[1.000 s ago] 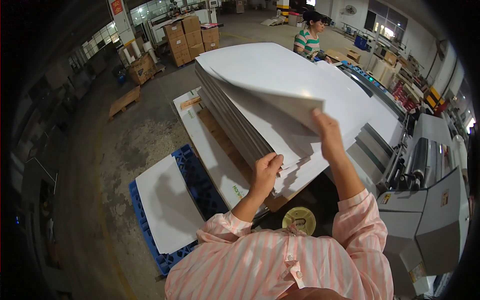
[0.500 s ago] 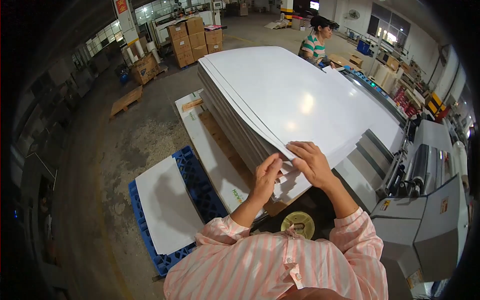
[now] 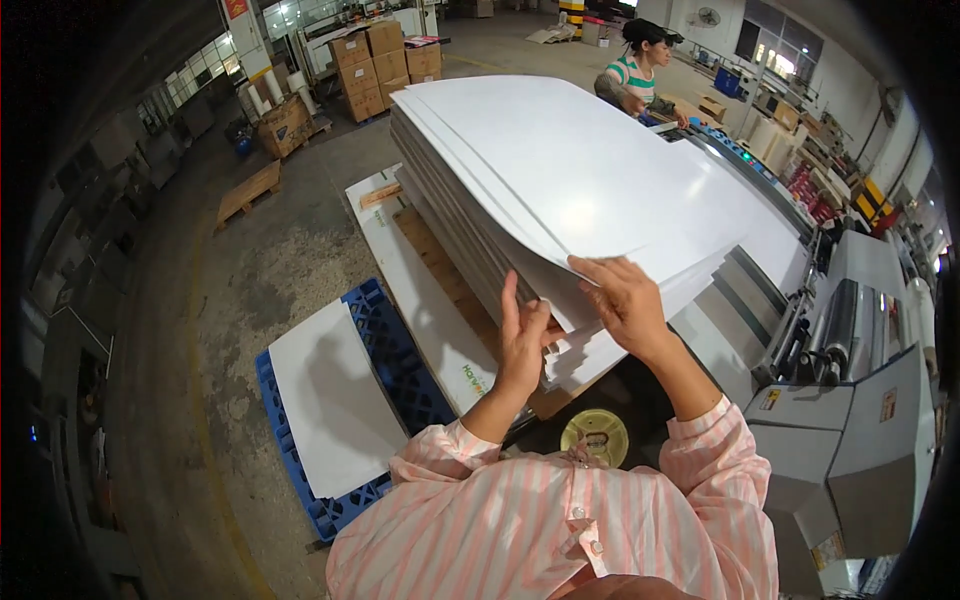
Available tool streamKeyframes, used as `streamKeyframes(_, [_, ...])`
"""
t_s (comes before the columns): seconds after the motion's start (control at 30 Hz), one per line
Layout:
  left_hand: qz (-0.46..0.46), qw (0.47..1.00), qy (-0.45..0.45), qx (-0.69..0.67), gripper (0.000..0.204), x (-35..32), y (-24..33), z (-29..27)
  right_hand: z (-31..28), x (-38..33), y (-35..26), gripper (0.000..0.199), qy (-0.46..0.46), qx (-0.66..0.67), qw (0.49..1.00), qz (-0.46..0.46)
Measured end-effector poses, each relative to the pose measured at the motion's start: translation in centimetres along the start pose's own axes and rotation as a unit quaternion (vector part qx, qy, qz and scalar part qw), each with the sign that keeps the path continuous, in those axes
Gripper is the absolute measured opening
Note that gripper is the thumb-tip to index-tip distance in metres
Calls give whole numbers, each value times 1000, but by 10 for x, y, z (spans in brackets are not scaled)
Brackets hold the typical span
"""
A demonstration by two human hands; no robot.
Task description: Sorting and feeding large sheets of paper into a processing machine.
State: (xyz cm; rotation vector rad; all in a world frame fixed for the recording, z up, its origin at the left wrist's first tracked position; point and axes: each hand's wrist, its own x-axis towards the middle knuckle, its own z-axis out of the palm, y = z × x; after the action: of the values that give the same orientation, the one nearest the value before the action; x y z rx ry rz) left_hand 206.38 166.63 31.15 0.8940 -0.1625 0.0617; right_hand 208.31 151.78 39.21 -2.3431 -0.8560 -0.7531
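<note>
A tall stack of large, glossy white sheets stands in front of me, its lower layers showing as uneven edges. My right hand pinches the near corner of the top sheets, which bow upward off the pile. Just left of it, my left hand is at the corner of the stack with its fingers apart, close to the sheet edges. Whether its fingertips touch the paper, I cannot tell. Beneath the pile, a wooden pallet shows along the left side.
A blue plastic pallet with white sheets lies at left. A grey roller machine borders the right. Near my waist is a yellow round reel. Another person works beyond the stack. Cartons stand farther back.
The corner of the top sheets has risen and bows more, with my right hand moving up slightly. My left hand has come off the corner and its fingers have spread.
</note>
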Motion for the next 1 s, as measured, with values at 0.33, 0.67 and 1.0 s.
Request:
streamKeyframes(0.33, [-42,999,-16,-27,51,10,0,-7,3,-11,-8,39,-70,-11,992,101])
streamKeyframes(0.67, [-36,999,18,-13,55,8,-3,-3,0,1,-8,29,-128,41,978,161])
streamKeyframes(1.0, [-53,998,22,0,60,12,1,-7,6,3,-6,21,-127,-100,976,149])
